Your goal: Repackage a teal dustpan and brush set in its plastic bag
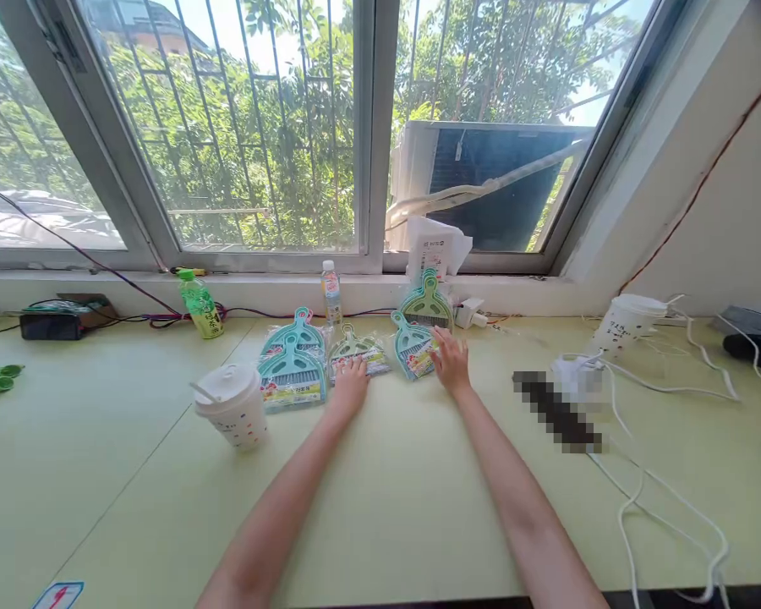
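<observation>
My left hand [351, 382] has its fingers over the near edge of a bagged pale-green mini dustpan and brush set [348, 345]. Farther right, my right hand [450, 360] grips the right edge of a teal mini dustpan and brush set [409, 345], which lies tilted on the table. Behind that one, a green dustpan and brush set [427, 298] leans up near the wall. To the left of my left hand, two teal sets overlap, the front dustpan and brush set [292, 376] partly covering the rear one [297, 333]. Clear plastic wraps these sets.
A lidded paper cup [233, 408] stands left of my left forearm; another paper cup [627, 326] is at the right. Bottles [332, 293] [201, 306] stand near the wall. White cables [672, 499] cross the right side of the table [393, 507], beside a blurred-out dark object [558, 414].
</observation>
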A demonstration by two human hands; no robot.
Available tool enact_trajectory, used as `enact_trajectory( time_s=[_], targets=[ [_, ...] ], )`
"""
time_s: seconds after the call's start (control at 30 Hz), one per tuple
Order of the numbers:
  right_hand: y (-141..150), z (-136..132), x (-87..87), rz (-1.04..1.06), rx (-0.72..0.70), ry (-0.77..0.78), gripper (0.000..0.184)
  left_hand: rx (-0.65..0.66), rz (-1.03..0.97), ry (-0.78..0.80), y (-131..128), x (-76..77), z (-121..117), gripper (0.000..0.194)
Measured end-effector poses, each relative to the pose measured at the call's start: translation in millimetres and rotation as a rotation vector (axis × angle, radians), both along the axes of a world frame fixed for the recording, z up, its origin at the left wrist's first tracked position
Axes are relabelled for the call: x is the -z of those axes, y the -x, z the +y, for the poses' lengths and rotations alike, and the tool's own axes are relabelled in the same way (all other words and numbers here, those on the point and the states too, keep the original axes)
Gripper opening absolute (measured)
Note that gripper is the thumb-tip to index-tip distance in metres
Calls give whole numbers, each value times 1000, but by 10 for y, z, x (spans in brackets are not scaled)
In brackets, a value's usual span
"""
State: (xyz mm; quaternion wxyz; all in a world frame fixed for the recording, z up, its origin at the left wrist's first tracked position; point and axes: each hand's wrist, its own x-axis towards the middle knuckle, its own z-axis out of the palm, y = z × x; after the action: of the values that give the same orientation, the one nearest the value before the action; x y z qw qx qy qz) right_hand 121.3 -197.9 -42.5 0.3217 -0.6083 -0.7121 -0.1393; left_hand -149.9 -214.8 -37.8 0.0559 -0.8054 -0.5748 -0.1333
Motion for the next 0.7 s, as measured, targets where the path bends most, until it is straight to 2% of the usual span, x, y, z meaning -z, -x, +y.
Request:
enact_trajectory(
  time_s=[0.07,0.17,0.27,0.33,0.4,0.47,0.57,0.7],
  targets=[
    [29,-90,18,25,-13,70,48,3,-5,-11,31,-89,-151,36],
    [-65,-118,42,245,154,161,49,-26,-5,-13,26,-244,-333,41],
    [-265,-73,6,418,272,365,50,-52,1,-79,-86,-350,-433,49],
    [-388,-17,-58,402,306,497,50,-25,-16,-120,-227,-372,-432,50],
    [-464,64,-147,331,341,530,51,-19,-40,-110,-396,-372,-373,52],
    [-488,170,-247,272,326,550,52,-44,-55,-94,-566,-370,-271,53],
    [-463,344,-379,259,214,643,50,-69,-47,-87,-770,-388,-107,52],
    [-441,436,-410,308,91,638,41,-106,-39,-27,-875,-415,-9,53]
  ],
)
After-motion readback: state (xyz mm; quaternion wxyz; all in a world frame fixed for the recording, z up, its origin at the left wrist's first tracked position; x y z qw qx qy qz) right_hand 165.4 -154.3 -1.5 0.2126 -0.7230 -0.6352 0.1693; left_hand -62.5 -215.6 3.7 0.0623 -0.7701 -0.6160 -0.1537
